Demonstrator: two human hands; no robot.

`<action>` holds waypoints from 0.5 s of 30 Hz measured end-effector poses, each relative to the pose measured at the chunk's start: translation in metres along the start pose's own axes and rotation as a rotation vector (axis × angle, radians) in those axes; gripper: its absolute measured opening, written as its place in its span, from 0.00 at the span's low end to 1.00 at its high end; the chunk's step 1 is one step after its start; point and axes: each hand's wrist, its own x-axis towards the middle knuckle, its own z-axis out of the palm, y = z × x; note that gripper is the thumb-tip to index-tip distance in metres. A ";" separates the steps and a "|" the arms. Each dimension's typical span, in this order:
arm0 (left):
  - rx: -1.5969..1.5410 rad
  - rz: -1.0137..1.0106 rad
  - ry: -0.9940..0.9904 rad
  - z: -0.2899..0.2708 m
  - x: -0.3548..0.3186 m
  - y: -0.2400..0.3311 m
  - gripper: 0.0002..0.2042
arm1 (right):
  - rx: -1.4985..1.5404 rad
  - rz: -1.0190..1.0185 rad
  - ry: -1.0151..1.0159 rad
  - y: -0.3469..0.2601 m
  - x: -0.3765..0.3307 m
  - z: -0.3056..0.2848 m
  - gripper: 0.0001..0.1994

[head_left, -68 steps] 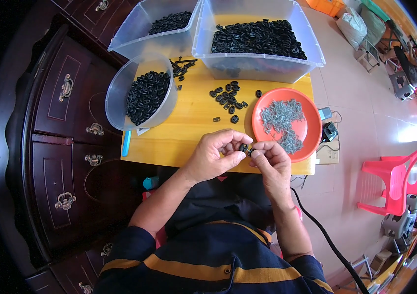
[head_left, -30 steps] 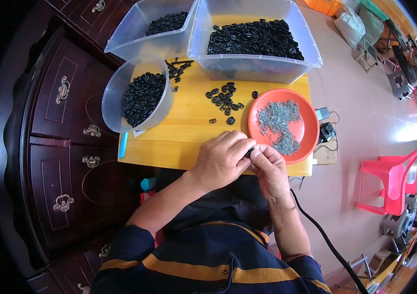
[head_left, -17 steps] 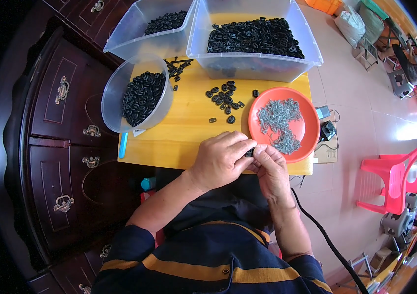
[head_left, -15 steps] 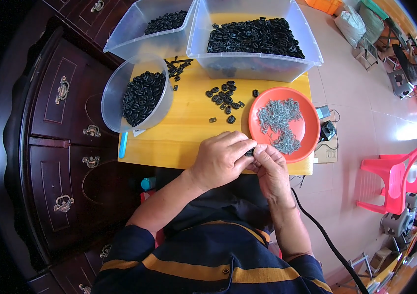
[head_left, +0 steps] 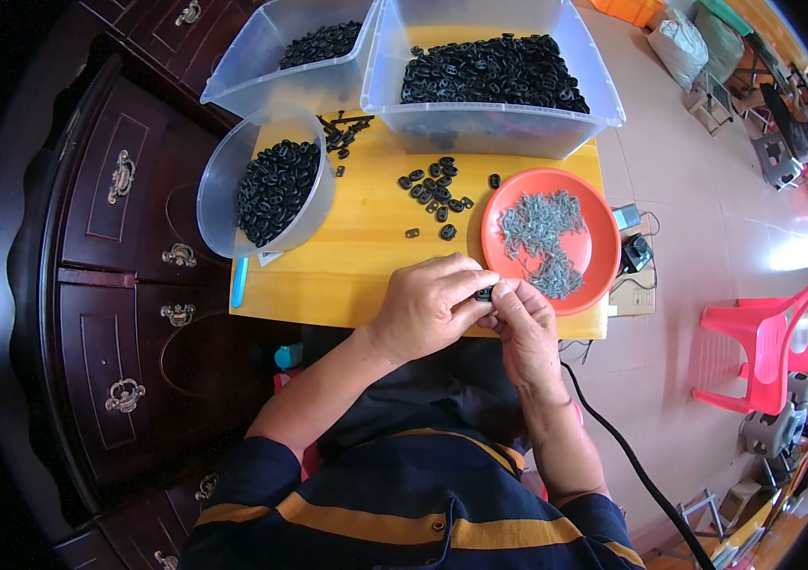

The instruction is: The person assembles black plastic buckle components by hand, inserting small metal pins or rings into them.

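Observation:
Close together at the table's front edge, my two hands meet over a small black oval plastic piece (head_left: pixel 485 294). My left hand (head_left: pixel 431 306) pinches it between thumb and forefinger. The closed thumb and fingers of my right hand (head_left: pixel 522 323) press at its right side; whether they also hold a screw is hidden. Just beyond my right hand is an orange-red plate (head_left: pixel 602 249) with heaps of small silver screws (head_left: pixel 554 277). A loose group of similar black oval pieces (head_left: pixel 436 185) lies on the yellow wooden table (head_left: pixel 347 275) farther back.
At the back stand a large clear bin (head_left: pixel 499 128) and a smaller one (head_left: pixel 280 85), both holding black pieces. A round clear tub (head_left: pixel 219 204) of black ovals is at left, near black rods (head_left: pixel 352 121). Dark drawers (head_left: pixel 105 180) flank the left; a pink chair (head_left: pixel 756 347) stands right.
Both hands stay almost in place around the black piece, with only a slight shift of the fingers. Nothing else has visibly moved.

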 end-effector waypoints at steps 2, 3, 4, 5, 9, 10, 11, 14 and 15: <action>-0.010 0.043 -0.016 -0.001 0.001 -0.003 0.15 | -0.018 0.014 -0.004 0.000 0.000 -0.001 0.08; -0.010 0.044 -0.016 -0.002 0.002 -0.004 0.15 | -0.017 0.014 -0.005 0.000 0.000 -0.001 0.08; -0.007 0.039 -0.031 -0.003 0.002 -0.004 0.15 | -0.021 0.010 -0.008 0.000 0.000 0.000 0.08; -0.004 0.034 -0.045 -0.004 0.002 -0.005 0.15 | -0.025 0.007 -0.012 0.000 0.001 0.000 0.08; -0.004 -0.053 -0.060 -0.007 0.002 0.002 0.14 | -0.054 -0.005 -0.008 -0.004 0.000 0.007 0.08; -0.030 -0.048 -0.059 -0.008 0.002 0.004 0.13 | -0.123 -0.054 0.020 -0.007 -0.003 0.012 0.08; -0.054 -0.044 -0.057 -0.011 0.002 0.006 0.12 | -0.190 -0.104 0.047 -0.008 -0.005 0.014 0.08; -0.118 -0.148 -0.178 -0.023 0.000 0.007 0.11 | -0.270 -0.128 -0.020 -0.005 -0.008 0.005 0.08; -0.120 -0.170 -0.199 -0.028 0.001 0.006 0.08 | -0.292 -0.092 -0.049 -0.006 -0.008 0.006 0.07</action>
